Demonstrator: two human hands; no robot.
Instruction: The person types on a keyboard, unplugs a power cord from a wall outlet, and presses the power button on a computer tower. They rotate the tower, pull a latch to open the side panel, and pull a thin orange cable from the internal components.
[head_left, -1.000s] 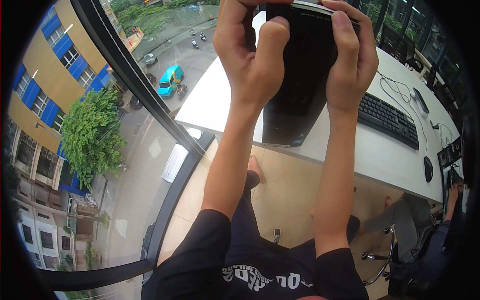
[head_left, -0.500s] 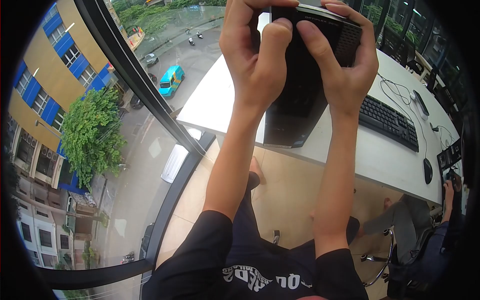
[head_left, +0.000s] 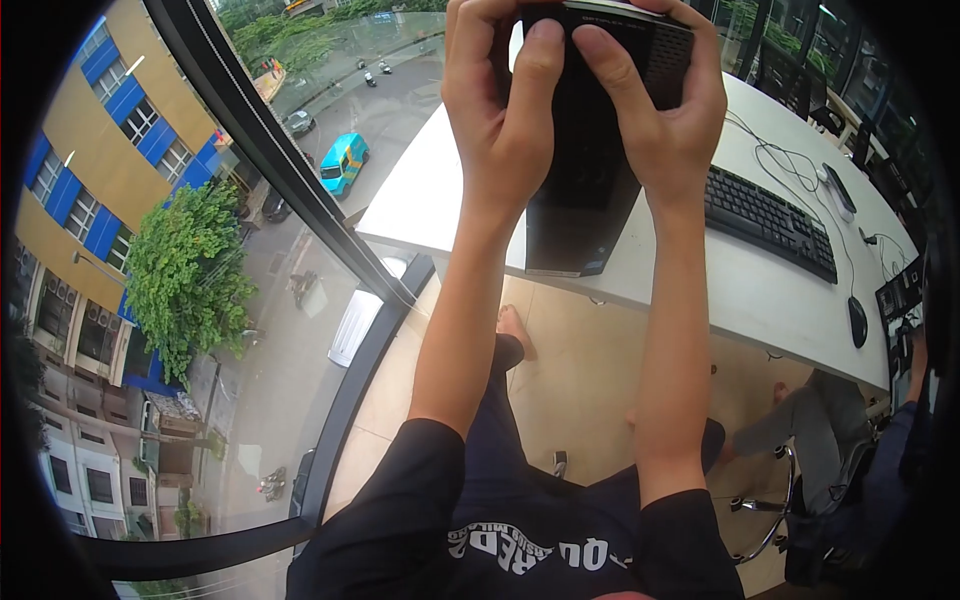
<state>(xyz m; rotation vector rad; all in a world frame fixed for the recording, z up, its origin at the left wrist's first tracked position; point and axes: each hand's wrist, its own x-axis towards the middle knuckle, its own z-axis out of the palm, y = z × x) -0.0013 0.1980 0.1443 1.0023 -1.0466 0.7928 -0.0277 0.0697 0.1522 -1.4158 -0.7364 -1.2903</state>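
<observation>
A black computer tower (head_left: pixel 585 190) stands upright at the near edge of the white desk, its front panel facing me. My left hand (head_left: pixel 505 100) wraps round the left side of its upper part, thumb on the front. My right hand (head_left: pixel 665 105) clasps the upper right side, its thumb pointing toward the other one near the top. The tower's top edge is partly cut off by the frame, and some fingertips are hidden behind the case.
Right of the tower, the white desk (head_left: pixel 760 325) bears a black keyboard (head_left: pixel 770 220), a black mouse (head_left: pixel 857 322) and loose cables. A seated person (head_left: pixel 800 425) is at the far right. A window frame (head_left: pixel 335 225) runs along the left.
Both hands and the tower have shifted slightly left and up in the view. The grip looks the same.
</observation>
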